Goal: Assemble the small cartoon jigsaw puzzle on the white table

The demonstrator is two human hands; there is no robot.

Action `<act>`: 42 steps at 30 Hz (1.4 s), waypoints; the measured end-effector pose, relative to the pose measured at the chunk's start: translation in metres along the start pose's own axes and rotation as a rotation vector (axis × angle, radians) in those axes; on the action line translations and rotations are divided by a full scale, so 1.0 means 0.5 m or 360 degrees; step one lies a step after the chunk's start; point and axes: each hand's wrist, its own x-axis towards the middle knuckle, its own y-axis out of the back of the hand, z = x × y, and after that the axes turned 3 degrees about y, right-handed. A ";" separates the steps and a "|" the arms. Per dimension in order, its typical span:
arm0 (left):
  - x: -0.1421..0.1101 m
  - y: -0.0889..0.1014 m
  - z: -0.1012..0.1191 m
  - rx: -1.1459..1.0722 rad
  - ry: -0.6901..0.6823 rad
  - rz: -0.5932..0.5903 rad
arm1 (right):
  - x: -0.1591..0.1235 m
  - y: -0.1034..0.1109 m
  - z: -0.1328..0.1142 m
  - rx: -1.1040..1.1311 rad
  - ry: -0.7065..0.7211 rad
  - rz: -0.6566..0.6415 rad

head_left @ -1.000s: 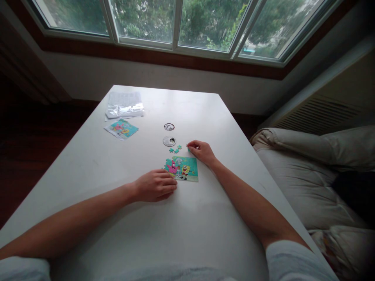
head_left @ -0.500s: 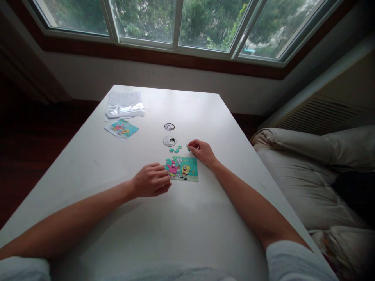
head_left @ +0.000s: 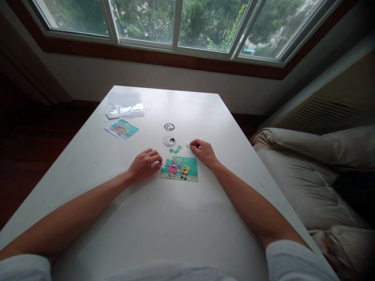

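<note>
A mostly joined jigsaw puzzle (head_left: 183,170) with cartoon figures lies flat on the white table; its upper left part has a jagged edge and gaps. My left hand (head_left: 145,164) rests just left of it, fingers curled and drawn together, the fingertips close to the puzzle's left edge. Whether anything is between them is hidden. Above the puzzle's upper right corner is my right hand (head_left: 204,152), its thumb and forefinger pinched at the edge of a loose teal puzzle piece (head_left: 188,146). Several more loose pieces (head_left: 176,151) lie left of that piece.
Two round fittings (head_left: 169,141) are set in the table (head_left: 187,218) beyond the pieces. At the far left lie a clear plastic packet (head_left: 125,104) with papers and a small picture sheet (head_left: 122,128). A padded beige seat (head_left: 293,179) stands to the right, under a window (head_left: 175,25).
My left hand has moved up and left, uncovering the puzzle's lower left corner. My right hand has shifted slightly right, and more of the loose piece shows beside its fingertips.
</note>
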 end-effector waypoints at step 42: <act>0.006 -0.008 0.001 -0.0287 -0.0284 -0.0123 | -0.012 -0.035 -0.070 -0.0143 0.0314 -0.0218</act>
